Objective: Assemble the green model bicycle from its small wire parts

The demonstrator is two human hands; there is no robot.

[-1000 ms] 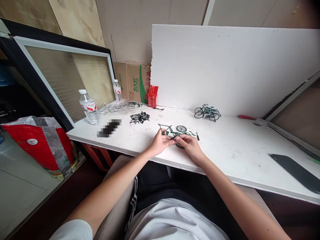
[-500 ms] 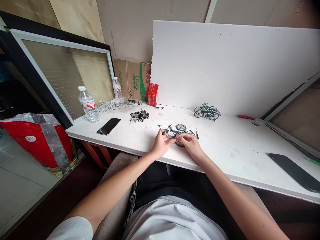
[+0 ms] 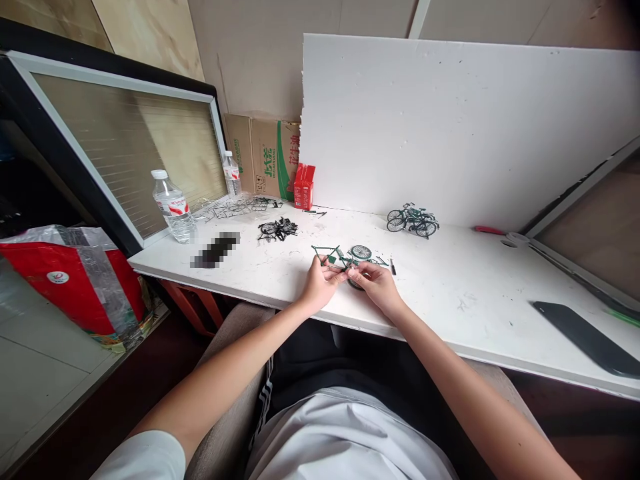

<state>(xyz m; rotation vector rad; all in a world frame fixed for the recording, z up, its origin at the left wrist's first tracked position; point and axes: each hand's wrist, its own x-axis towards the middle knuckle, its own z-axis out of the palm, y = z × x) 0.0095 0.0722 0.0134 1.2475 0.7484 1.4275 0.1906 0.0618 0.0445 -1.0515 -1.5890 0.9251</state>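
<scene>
Just above the table's front edge, my left hand (image 3: pixel 320 285) is closed on a dark green model bicycle frame (image 3: pixel 327 248), whose thin tubes stick up past the fingers. My right hand (image 3: pixel 379 285) pinches the same frame at its right end, with the fingertips of both hands almost meeting. The exact spot under the fingers is hidden. Beyond my hands is a spoked wheel (image 3: pixel 361 252); another dark wheel is partly covered by my right hand. Thin green parts (image 3: pixel 381 261) and a small dark piece (image 3: pixel 393 267) lie to the right.
Assembled green model bicycles (image 3: pixel 413 221) stand at the back. A heap of black parts (image 3: pixel 278 229), part frames (image 3: pixel 245 208), a red box (image 3: pixel 304 187), water bottles (image 3: pixel 174 208) and a blurred dark object (image 3: pixel 216 250) are leftward. A black phone-like slab (image 3: pixel 585 337) lies right.
Both hands stay in nearly the same place, still holding the frame. The whole view has shifted slightly. The phone on the left is now blurred out.
</scene>
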